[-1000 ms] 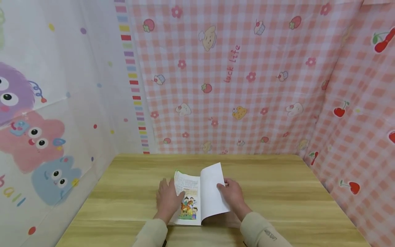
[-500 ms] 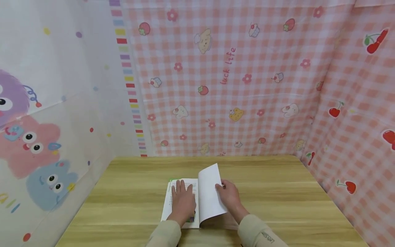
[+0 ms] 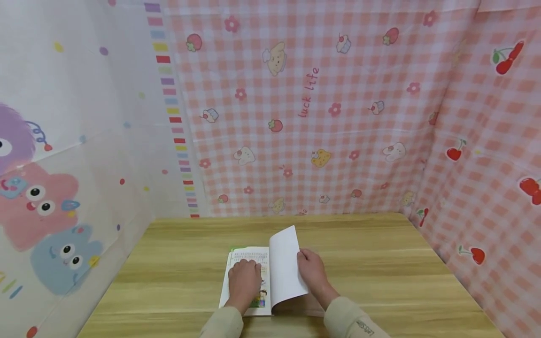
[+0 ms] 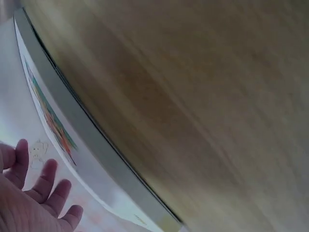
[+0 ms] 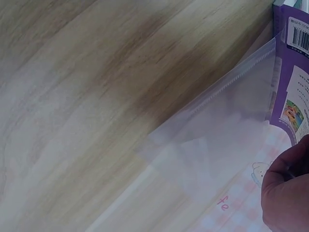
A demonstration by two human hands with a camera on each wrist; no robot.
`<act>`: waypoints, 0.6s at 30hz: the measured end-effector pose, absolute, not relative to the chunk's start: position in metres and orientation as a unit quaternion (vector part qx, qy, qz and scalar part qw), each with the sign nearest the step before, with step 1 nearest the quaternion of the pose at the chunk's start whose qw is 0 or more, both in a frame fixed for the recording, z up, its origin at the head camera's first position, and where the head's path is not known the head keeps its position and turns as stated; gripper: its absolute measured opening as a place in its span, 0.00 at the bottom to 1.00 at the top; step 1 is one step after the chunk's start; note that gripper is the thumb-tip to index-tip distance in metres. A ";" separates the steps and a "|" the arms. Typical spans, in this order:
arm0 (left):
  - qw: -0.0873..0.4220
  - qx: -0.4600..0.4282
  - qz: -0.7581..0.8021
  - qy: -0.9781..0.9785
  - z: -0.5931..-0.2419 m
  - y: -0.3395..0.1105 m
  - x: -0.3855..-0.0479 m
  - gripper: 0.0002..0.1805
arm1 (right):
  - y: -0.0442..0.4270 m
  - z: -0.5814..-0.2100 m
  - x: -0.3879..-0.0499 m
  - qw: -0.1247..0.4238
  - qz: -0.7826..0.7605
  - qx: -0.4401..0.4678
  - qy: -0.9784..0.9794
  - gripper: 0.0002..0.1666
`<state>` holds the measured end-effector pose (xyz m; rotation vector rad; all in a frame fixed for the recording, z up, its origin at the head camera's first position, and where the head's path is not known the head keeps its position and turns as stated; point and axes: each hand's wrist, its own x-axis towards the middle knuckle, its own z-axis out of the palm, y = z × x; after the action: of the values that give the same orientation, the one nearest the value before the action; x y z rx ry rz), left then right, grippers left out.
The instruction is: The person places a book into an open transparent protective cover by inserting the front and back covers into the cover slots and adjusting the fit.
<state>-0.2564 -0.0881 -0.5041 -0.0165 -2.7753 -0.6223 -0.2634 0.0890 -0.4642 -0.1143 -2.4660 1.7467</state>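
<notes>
An open book (image 3: 266, 256) lies on the table, with print and a coloured picture on its left page. My left hand (image 3: 245, 284) is over that page, its fingers loosely bent. In the left wrist view the left hand (image 4: 36, 203) shows spread fingers holding nothing. My right hand (image 3: 314, 274) pinches the outer edge of the raised book cover (image 3: 287, 267), whose inner side is white. Its purple outside (image 5: 286, 72) bears a barcode in the right wrist view. A clear plastic sleeve (image 5: 212, 121) hangs off that cover; the right fingertips are partly hidden.
The wood-grain table (image 3: 359, 244) extends around the book on all sides. A pink checked cloth (image 3: 296, 141) hangs behind it and on the right. On the left hangs a white cloth (image 3: 139, 131) with cartoon figures.
My left hand has moved from the book's left edge onto the page, then drawn back slightly with its fingers bending. The right hand keeps its hold on the cover. The head view has shifted slightly.
</notes>
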 end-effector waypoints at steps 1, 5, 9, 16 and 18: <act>0.149 -0.004 -0.221 -0.964 -0.504 -0.089 -0.256 0.12 | 0.088 -0.464 -0.263 0.052 0.582 -0.039 -0.810 0.22; 0.127 -0.022 -0.322 -0.938 -0.500 -0.090 -0.257 0.09 | 0.088 -0.465 -0.262 0.031 0.605 -0.025 -0.796 0.23; 0.042 -0.060 -0.466 -0.882 -0.497 -0.089 -0.258 0.31 | 0.090 -0.466 -0.260 0.011 0.634 0.005 -0.774 0.24; -0.012 -0.142 -0.431 -0.891 -0.503 -0.095 -0.254 0.45 | 0.087 -0.470 -0.253 -0.043 0.653 0.031 -0.756 0.25; 0.000 -0.154 -0.401 -0.903 -0.506 -0.096 -0.253 0.45 | 0.086 -0.472 -0.252 -0.051 0.652 0.032 -0.756 0.24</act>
<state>-0.2534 -0.0963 -0.5058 -0.4835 -2.8357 -1.2609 -0.2521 0.0857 -0.4721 0.1040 -2.4564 2.1163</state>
